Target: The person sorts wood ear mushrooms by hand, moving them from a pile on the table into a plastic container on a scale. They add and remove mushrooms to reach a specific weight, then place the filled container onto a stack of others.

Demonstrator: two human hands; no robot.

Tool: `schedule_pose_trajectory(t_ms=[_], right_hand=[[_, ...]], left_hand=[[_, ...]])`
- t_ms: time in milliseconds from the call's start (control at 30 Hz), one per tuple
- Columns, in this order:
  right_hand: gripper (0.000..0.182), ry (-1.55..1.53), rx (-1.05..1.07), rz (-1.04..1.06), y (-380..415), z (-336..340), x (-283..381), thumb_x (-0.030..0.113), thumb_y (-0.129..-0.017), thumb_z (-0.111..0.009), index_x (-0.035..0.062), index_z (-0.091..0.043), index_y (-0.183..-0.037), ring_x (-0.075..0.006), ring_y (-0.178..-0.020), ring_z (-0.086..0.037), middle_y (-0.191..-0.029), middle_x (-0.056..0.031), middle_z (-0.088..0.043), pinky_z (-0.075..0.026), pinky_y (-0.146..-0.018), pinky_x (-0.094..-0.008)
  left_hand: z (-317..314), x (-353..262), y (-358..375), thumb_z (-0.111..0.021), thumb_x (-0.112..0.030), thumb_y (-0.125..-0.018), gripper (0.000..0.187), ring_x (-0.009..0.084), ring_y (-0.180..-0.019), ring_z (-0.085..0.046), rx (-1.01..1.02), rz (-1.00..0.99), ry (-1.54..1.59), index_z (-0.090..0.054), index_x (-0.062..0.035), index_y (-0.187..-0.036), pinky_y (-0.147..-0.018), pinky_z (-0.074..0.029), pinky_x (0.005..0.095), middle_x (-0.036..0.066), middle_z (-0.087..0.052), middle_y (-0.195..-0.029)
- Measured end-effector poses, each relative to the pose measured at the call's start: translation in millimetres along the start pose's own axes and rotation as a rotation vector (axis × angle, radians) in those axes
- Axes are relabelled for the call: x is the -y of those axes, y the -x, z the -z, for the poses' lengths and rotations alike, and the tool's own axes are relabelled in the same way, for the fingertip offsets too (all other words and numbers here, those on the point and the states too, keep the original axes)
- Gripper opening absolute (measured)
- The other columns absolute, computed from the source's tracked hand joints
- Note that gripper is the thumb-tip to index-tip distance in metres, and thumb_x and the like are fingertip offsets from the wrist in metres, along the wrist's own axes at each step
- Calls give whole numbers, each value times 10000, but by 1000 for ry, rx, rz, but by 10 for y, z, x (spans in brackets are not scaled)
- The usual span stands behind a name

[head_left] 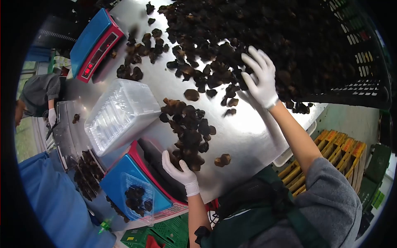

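A large heap of dark brown, crinkled pieces that look like wood ear mushrooms (231, 25) spreads over the metal table. My right hand (261, 78), in a white glove, lies at the near edge of this heap with its fingers apart. Closer to me, my white-gloved left hand (181, 172) is beside a smaller pile of the mushrooms (190, 134), thumb and fingers apart, and nothing shows in its grasp. Just left of that hand is a blue-and-red scale (118, 182). On it sits a clear plastic tray (149, 211) with several mushrooms inside.
Stacked clear plastic trays (120, 115) stand on the metal table (235, 144). Behind them is a second scale (93, 47) with a lit red display. A black perforated crate (355, 93) is at the right. A gloved co-worker (41, 93) works at far left. Yellow pallets (331, 157) lie below.
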State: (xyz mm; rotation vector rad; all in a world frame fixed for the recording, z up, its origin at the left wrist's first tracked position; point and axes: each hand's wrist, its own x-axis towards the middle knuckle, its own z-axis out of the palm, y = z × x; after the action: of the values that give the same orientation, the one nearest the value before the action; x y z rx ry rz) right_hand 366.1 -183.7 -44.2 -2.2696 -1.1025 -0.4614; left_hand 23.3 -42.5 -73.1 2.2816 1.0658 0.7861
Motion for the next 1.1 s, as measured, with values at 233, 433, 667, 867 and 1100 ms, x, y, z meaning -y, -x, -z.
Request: schedule_pose_trajectory(t_ms=[233, 433, 667, 867, 1100], right_hand=[[464, -195, 511, 63, 866, 113, 1157, 342, -841, -665, 142, -608, -1255, -440, -1329, -360, -1480, -185, -388, -272, -1096, -628], [403, -390, 274, -27, 229, -152, 932, 257, -858, -660, 146, -620, -1244, -385, -1308, -393, -1396, -113, -495, -272, -1104, -576], [434, -98, 487, 118, 65, -660, 1414, 410, -933, -553, 151, -613, -1275, -420, -1341, -375, -1445, -173, -444, -201, -1162, -579], [471, -182, 379, -146, 133, -136, 838, 333, -892, -622, 139, -574, -1319, -350, -1349, -412, -1434, -142, -472, -279, -1141, -514], [479, -360, 604, 190, 892, 203, 1444, 394, -914, -585, 101, -593, -1293, -325, -1370, -403, -1466, -171, -453, -239, -1153, -570]], left_hand=[[-5, 0, -10, -485, -353, -996, 551, 373, -1274, -471, 21, 20, -16, -485, 58, -1362, -1103, -330, 468, 217, -514, -1360], [-8, -16, 4, -487, -436, -999, 616, 381, -1264, -471, 23, 45, -3, -481, 61, -1363, -1086, -336, 479, 220, -518, -1351], [-5, -8, 4, -491, -392, -998, 578, 369, -1274, -469, 33, 32, -30, -485, 58, -1361, -1100, -330, 466, 211, -521, -1355], [9, 8, 28, -504, -322, -982, 536, 361, -1276, -471, 40, 46, -20, -487, 55, -1363, -1109, -325, 458, 206, -521, -1361], [-20, 23, 10, -516, -472, -983, 647, 380, -1232, -481, 14, 36, -7, -496, 64, -1345, -1065, -345, 475, 219, -534, -1321]])
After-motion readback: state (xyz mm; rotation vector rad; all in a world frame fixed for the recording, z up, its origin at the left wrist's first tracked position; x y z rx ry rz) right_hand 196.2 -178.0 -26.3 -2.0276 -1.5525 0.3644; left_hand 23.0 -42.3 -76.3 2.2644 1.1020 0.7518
